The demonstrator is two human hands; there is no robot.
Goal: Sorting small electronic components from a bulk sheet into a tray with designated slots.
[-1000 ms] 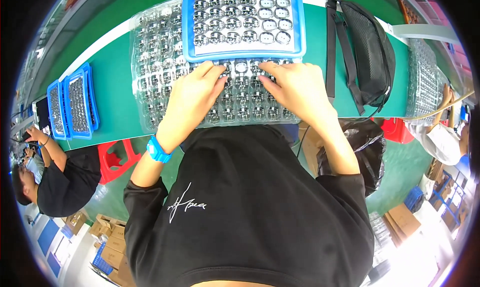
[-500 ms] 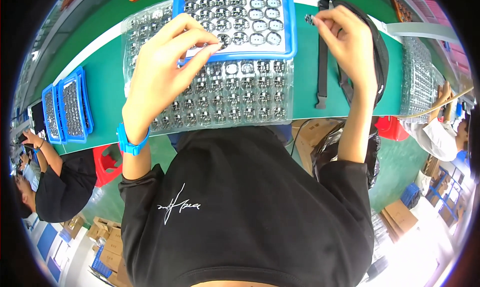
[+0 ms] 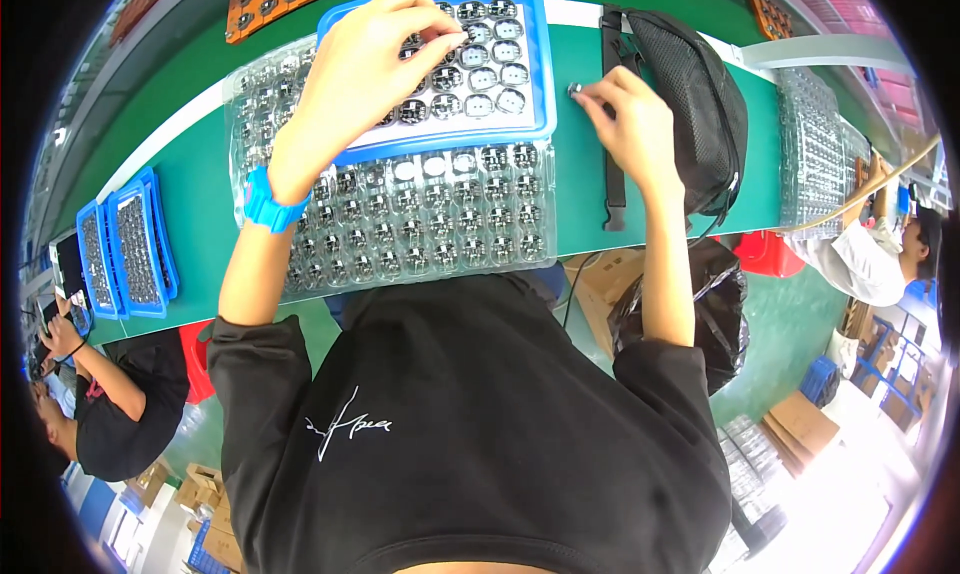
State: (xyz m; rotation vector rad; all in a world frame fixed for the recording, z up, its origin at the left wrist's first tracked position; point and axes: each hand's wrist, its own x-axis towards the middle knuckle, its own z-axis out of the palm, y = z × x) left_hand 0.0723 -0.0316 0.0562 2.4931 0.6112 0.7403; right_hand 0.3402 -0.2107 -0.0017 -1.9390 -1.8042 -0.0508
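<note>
The left hand (image 3: 365, 59) reaches over the blue-rimmed tray (image 3: 540, 64), fingers curled down onto its round parts, apparently pinching 1, though the grip is hidden. The right hand (image 3: 625, 124) pinches a small metal part (image 3: 575, 90) just beside the tray's right edge. The tray rests on a clear blister tray (image 3: 430, 234) on the green table (image 3: 190, 204), keeping both within reach.

bright even light, sharp centre, fisheye-bent edges

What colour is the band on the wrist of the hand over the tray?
Bright turquoise blue wristband, on the left hand, seen clearly in the head view.
</note>
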